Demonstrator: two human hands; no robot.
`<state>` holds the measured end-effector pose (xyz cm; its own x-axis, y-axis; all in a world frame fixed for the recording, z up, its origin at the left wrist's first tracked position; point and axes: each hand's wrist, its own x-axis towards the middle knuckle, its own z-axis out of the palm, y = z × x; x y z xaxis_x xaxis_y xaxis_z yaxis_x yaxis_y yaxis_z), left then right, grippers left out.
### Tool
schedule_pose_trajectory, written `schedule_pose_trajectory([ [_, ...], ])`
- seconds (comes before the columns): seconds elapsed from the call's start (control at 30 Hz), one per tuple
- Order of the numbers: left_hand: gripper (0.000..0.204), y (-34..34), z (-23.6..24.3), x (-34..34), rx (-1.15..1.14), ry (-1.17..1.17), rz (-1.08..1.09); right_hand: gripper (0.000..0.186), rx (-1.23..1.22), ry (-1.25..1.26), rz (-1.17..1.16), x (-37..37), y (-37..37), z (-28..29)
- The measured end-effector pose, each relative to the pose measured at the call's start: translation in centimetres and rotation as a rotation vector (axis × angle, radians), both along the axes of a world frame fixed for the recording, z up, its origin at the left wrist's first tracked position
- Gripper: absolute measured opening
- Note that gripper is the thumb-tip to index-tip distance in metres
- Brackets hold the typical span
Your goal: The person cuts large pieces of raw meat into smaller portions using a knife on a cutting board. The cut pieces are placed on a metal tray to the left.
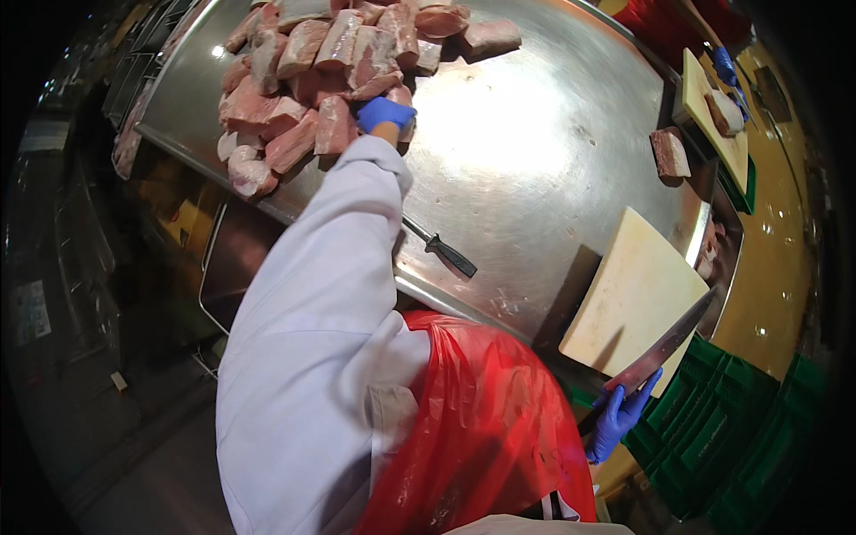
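My blue-gloved left hand (pixel 384 113) reaches into a pile of pale pink meat pieces (pixel 299 134) at the steel table's upper left, fingers closed on one piece. My blue-gloved right hand (pixel 617 421) grips a long knife (pixel 662 349) at the right edge of a white cutting board (pixel 624 285). A black-handled rod (pixel 450 256), partly hidden by my left sleeve, lies across the table. A single meat piece (pixel 669 156) lies at the table's upper right.
The steel table (pixel 508 214) has raised edges. At upper right are another board (pixel 700 94) with meat and a co-worker's blue-gloved hand (pixel 724 67). Green crates (pixel 713 428) stand at lower right. A wire rack (pixel 134 80) is beyond the left edge.
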<state>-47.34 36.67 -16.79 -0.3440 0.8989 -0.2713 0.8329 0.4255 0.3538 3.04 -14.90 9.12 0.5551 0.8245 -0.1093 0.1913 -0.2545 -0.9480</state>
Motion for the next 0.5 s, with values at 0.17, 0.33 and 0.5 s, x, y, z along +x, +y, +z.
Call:
schedule_pose_trajectory([
  [0.17,0.083,0.8,2.6,2.8,-0.184,-0.154,-0.072,0.074,-0.077,0.007,-0.200,-3.2,-3.2,-0.4],
  [0.33,0.063,-7.1,5.1,10.9,-0.002,-1.095,-0.350,0.073,-0.079,-0.023,-0.254,-2.7,-7.3,-2.3],
  [0.5,0.087,-17.6,19.9,29.6,0.142,-0.664,-1.144,0.073,-0.030,-0.112,-0.208,1.0,-10.1,-2.5],
])
